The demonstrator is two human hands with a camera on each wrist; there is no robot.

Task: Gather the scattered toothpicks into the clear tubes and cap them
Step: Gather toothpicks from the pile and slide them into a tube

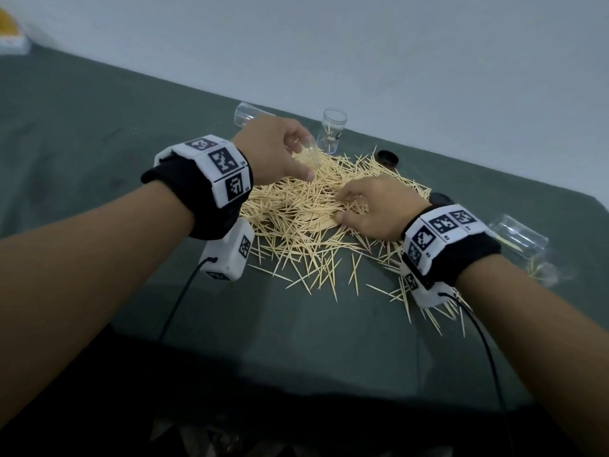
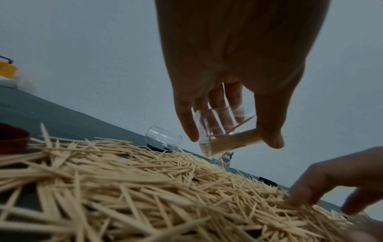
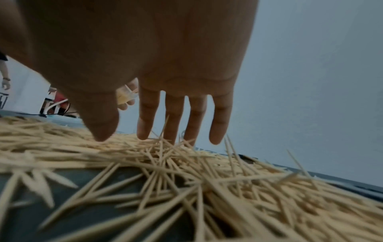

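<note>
- While the left hand (image 1: 268, 150) grips a clear tube (image 2: 225, 135) tilted on its side above the heap, thumb on one side and fingers on the other, toothpicks lie along the tube's lower wall.
- The right hand (image 1: 379, 209) reaches palm-down into the toothpick pile (image 1: 303, 212), fingers spread and fairly straight, tips touching the sticks; it grips nothing that shows.
- The pile sprawls across a dark green tablecloth (image 1: 99, 133), densest between the hands, with loose sticks thinning out toward the near edge.
- An upright clear tube (image 1: 332, 130) stands just behind the pile with a few sticks inside; another empty tube (image 1: 245, 114) lies on its side further left.
- A third tube (image 1: 519, 237) lies on its side beyond the right wrist.
- A black cap (image 1: 388, 158) rests at the pile's far edge.
- A plain pale grey wall (image 1: 395, 44) rises directly behind the table.
- A yellow and white object (image 1: 10, 34) sits at the far left corner, too blurred to identify.
</note>
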